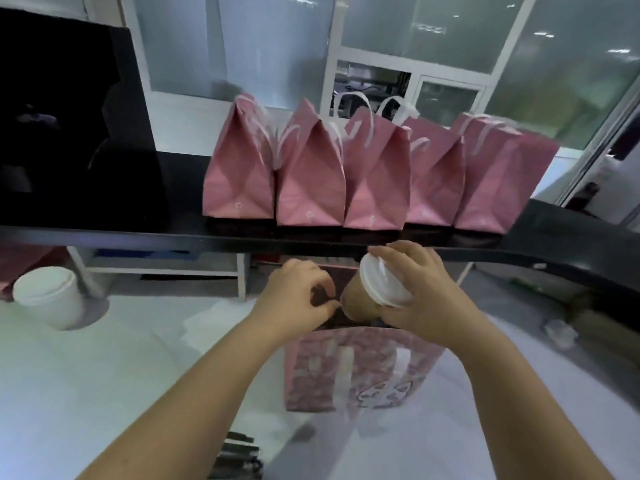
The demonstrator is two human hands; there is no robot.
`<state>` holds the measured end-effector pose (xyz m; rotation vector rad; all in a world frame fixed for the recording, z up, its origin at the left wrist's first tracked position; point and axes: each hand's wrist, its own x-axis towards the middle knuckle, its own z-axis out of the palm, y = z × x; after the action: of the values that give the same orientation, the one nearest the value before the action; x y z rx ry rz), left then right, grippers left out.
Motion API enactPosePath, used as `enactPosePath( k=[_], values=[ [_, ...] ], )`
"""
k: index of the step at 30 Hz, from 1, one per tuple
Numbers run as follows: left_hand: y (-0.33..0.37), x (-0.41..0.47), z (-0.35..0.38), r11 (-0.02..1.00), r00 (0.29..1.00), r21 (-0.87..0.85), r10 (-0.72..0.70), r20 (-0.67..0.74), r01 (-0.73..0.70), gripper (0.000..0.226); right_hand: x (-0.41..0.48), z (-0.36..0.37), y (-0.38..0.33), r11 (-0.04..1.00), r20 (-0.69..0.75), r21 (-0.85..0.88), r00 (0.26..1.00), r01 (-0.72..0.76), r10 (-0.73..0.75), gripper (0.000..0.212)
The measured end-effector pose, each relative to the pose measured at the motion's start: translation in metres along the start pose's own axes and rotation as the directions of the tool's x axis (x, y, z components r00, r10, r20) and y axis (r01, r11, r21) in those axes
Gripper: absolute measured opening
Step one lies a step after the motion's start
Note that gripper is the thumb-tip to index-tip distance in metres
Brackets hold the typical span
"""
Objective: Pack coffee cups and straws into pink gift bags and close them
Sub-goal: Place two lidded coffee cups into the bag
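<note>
Head view: frosted glass partitions (433, 29) at the back. White table (69, 375) below a black ledge (173, 237) bearing five closed pink bags (377, 174) side by side. Open pink gift bag (346, 368) stands on the table; front print too blurred to read. Right hand (429, 299) grips the lidded coffee cup (360, 303), tilted, base at the bag mouth. Left hand (294, 296) pinches the bag rim.

The base of the coffee cup (360, 303) is hidden in the mouth of the pink gift bag (311, 375). The bag's print is blurred; dark items (239, 455) are cut by the bottom edge.
</note>
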<state>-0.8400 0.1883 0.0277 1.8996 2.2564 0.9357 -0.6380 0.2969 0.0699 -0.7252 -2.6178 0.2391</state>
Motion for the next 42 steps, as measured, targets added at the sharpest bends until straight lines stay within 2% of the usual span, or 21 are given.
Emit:
enactPosePath(
  k=[3,8,10,13,17,22,28,35,39,42],
  values=[
    [-0.006,-0.005,0.008,0.989,0.986,0.143,-0.062,0.158,0.039,0.04,-0.003,0.013,0.005,0.997,0.061,-0.071,0.998,0.019,-0.015,0.08],
    [-0.02,-0.01,0.005,0.987,0.908,0.14,-0.127,0.4,0.076,0.117,0.002,0.034,0.008,0.993,0.215,-0.111,0.974,-0.051,0.074,0.08],
    [-0.019,-0.015,0.007,0.99,0.878,0.116,-0.129,0.462,0.085,0.134,0.007,0.041,0.01,0.986,0.318,-0.116,0.936,-0.123,0.154,0.081],
    [-0.015,-0.021,0.009,0.993,0.869,0.101,-0.099,0.485,0.057,0.147,0.017,0.053,0.012,0.961,0.441,-0.172,0.856,-0.215,0.27,0.08],
    [-0.012,-0.025,0.01,0.999,0.861,0.05,-0.033,0.507,0.009,0.152,0.034,0.082,0.01,0.954,0.474,-0.223,0.832,-0.203,0.288,0.08],
    [-0.013,-0.016,0.007,1.0,0.857,0.012,-0.021,0.515,0.017,0.149,0.053,0.126,-0.002,0.955,0.601,-0.247,0.748,-0.163,0.282,0.103],
    [-0.021,-0.014,0.006,1.0,0.877,0.002,-0.021,0.479,0.023,0.146,0.024,0.15,0.009,0.98,0.566,-0.201,0.816,-0.001,0.117,0.087],
    [-0.025,-0.018,0.012,0.999,0.919,0.0,0.031,0.393,-0.034,0.146,0.0,0.17,0.022,0.962,0.638,-0.161,0.767,0.22,-0.068,0.083],
    [-0.027,-0.02,0.017,0.998,0.922,0.044,0.032,0.385,-0.053,0.146,-0.001,0.174,0.022,0.973,0.647,-0.167,0.762,0.163,-0.016,0.083],
    [-0.031,-0.019,0.013,0.998,0.935,0.045,0.017,0.355,-0.036,0.134,0.011,0.161,0.014,0.975,0.692,-0.18,0.721,0.132,0.03,0.089]
  ],
)
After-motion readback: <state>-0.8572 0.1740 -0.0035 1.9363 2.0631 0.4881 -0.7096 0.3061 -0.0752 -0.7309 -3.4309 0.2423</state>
